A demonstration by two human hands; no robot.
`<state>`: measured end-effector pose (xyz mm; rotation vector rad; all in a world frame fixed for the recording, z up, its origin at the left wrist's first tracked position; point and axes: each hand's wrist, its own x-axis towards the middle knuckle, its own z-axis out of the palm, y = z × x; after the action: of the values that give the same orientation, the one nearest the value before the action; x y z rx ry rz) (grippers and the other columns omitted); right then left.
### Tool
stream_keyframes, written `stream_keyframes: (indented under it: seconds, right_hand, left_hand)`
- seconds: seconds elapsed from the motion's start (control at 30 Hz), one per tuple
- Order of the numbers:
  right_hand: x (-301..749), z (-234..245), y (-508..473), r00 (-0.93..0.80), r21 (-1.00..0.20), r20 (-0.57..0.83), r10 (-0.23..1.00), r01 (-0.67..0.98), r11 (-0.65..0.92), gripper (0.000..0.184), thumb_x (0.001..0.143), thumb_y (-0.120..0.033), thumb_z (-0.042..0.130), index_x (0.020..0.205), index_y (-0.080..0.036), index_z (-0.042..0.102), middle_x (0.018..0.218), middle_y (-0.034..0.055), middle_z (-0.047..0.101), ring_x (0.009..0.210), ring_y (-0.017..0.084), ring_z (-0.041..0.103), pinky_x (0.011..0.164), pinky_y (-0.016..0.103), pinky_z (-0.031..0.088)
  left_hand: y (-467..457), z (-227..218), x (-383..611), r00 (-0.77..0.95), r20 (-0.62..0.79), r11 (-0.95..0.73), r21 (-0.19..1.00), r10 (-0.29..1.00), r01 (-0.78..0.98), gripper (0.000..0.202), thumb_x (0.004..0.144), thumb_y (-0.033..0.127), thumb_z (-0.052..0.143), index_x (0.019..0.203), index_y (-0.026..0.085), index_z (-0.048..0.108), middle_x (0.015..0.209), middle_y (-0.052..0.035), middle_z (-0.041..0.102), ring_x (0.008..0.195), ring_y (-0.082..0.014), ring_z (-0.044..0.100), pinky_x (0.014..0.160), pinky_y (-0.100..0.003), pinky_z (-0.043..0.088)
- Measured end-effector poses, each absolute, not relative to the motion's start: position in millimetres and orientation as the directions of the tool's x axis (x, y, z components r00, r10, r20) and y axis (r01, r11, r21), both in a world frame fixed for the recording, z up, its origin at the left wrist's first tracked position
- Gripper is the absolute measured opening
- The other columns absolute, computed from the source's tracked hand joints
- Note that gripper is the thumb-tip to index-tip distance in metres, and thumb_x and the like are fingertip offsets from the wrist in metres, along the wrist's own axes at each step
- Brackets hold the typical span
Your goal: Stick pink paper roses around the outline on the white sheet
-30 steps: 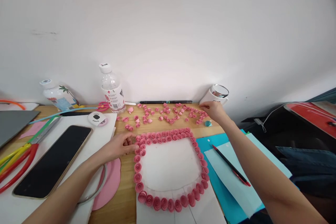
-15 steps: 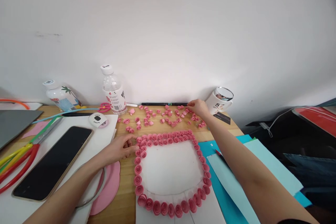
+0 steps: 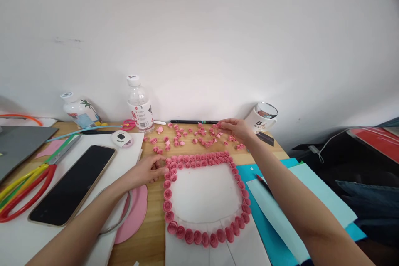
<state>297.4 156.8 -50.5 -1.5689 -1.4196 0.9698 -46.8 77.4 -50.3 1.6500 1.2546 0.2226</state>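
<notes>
My left hand [image 3: 149,171] rests at the upper left corner of a white sheet [image 3: 205,197] that carries an outline of pink rolled-paper roses [image 3: 167,193]. Its thumb and index finger are apart and touch the corner roses. The outline has a double row along the top and a curved lower edge. My right hand [image 3: 236,129] reaches to the far side of the table, fingers stretched out over scattered loose paper roses [image 3: 207,144]. Its fingertips are at one small rose [image 3: 219,125]; no grip on it is visible.
Against the wall stand a plastic bottle [image 3: 140,110], a tilted white bottle [image 3: 80,112] and a mug [image 3: 263,117]. A black pen [image 3: 187,121] lies behind the roses. To the left are a phone [image 3: 75,185] and scissors [image 3: 40,178]; blue paper [image 3: 280,203] lies under my right arm.
The view has shifted slightly, moving the table things right. My right fingers have straightened towards the left, onto a loose rose. My left hand stays at the sheet's corner.
</notes>
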Motion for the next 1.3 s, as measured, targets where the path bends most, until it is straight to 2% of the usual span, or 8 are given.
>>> stream_keyframes:
  seconds: [0.17, 0.23, 0.33, 0.47, 0.57, 0.7, 1.03, 1.3]
  right_hand:
    - [253, -42, 98, -0.238, -0.961, -0.253, 0.938, -0.053, -0.273, 0.023, 0.066, -0.03, 0.078, 0.081, -0.015, 0.069, 0.086, 0.0066, 0.072, 0.079, 0.016, 0.069, 0.079, 0.03, 0.058]
    - [235, -38, 74, -0.331, -0.932, -0.297, 0.896, -0.102, -0.347, 0.024, 0.064, -0.031, 0.079, 0.079, -0.015, 0.069, 0.082, 0.0054, 0.072, 0.077, 0.015, 0.069, 0.08, 0.029, 0.057]
    - [211, -37, 44, -0.373, -0.953, -0.285, 0.883, 0.013, -0.302, 0.027, 0.063, -0.029, 0.078, 0.085, -0.016, 0.069, 0.078, 0.0032, 0.071, 0.076, 0.015, 0.068, 0.079, 0.031, 0.057]
    - [181, -50, 19, -0.358, -0.971, -0.115, 0.926, 0.238, -0.029, 0.017, 0.07, -0.025, 0.071, 0.085, -0.018, 0.067, 0.084, 0.0033, 0.069, 0.076, 0.016, 0.067, 0.071, 0.032, 0.057]
    - [166, -65, 12, -0.348, -0.917, 0.079, 0.934, 0.341, 0.205, 0.012, 0.075, -0.018, 0.064, 0.087, -0.019, 0.066, 0.085, 0.0033, 0.066, 0.073, 0.014, 0.065, 0.068, 0.03, 0.056]
    - [155, -77, 7, -0.35, -0.806, 0.218, 0.911, 0.461, 0.37, 0.014, 0.074, -0.012, 0.065, 0.086, -0.019, 0.065, 0.08, 0.0022, 0.066, 0.067, 0.013, 0.061, 0.064, 0.028, 0.053]
    - [146, -92, 5, -0.338, -0.662, 0.445, 0.829, 0.499, 0.559, 0.006, 0.079, -0.015, 0.062, 0.078, -0.021, 0.062, 0.084, 0.0038, 0.061, 0.071, 0.014, 0.061, 0.063, 0.027, 0.053]
    - [146, -93, 4, -0.415, -0.531, 0.452, 0.789, 0.585, 0.613, 0.013, 0.087, -0.017, 0.053, 0.079, -0.019, 0.063, 0.085, 0.0056, 0.06, 0.073, 0.014, 0.059, 0.064, 0.026, 0.051]
  left_hand:
    - [78, -56, -47, 0.47, -0.383, 0.046, 0.811, 0.795, 0.584, 0.063, 0.067, 0.067, 0.056, 0.103, 0.015, 0.054, 0.068, 0.0023, 0.052, 0.056, -0.015, 0.054, 0.052, -0.027, 0.045]
    - [78, -56, -48, 0.477, -0.374, 0.044, 0.82, 0.795, 0.571, 0.064, 0.067, 0.067, 0.057, 0.103, 0.015, 0.054, 0.069, 0.0018, 0.053, 0.057, -0.0154, 0.054, 0.052, -0.027, 0.045]
    - [77, -52, -47, 0.469, -0.376, 0.041, 0.813, 0.799, 0.581, 0.061, 0.067, 0.065, 0.058, 0.102, 0.015, 0.054, 0.071, 0.0007, 0.055, 0.059, -0.015, 0.054, 0.051, -0.026, 0.044]
    - [74, -47, -45, 0.449, -0.374, 0.049, 0.809, 0.811, 0.586, 0.057, 0.067, 0.063, 0.06, 0.099, 0.016, 0.056, 0.07, 0.0005, 0.057, 0.059, -0.0149, 0.054, 0.051, -0.026, 0.044]
    - [73, -47, -45, 0.455, -0.36, 0.035, 0.814, 0.814, 0.581, 0.056, 0.065, 0.062, 0.061, 0.096, 0.016, 0.057, 0.067, 0.001, 0.056, 0.057, -0.015, 0.054, 0.05, -0.026, 0.043]
    - [72, -48, -45, 0.461, -0.357, 0.036, 0.82, 0.812, 0.571, 0.06, 0.066, 0.062, 0.06, 0.101, 0.014, 0.056, 0.067, 0.0014, 0.055, 0.058, -0.0149, 0.053, 0.05, -0.025, 0.042]
    - [74, -54, -47, 0.489, -0.304, -0.031, 0.824, 0.817, 0.565, 0.053, 0.067, 0.06, 0.061, 0.095, 0.016, 0.058, 0.065, 0.0025, 0.05, 0.056, -0.0136, 0.048, 0.048, -0.024, 0.039]
    - [74, -52, -47, 0.49, -0.304, -0.05, 0.809, 0.817, 0.586, 0.057, 0.068, 0.061, 0.059, 0.1, 0.015, 0.057, 0.066, 0.0021, 0.052, 0.059, -0.0147, 0.05, 0.05, -0.024, 0.038]
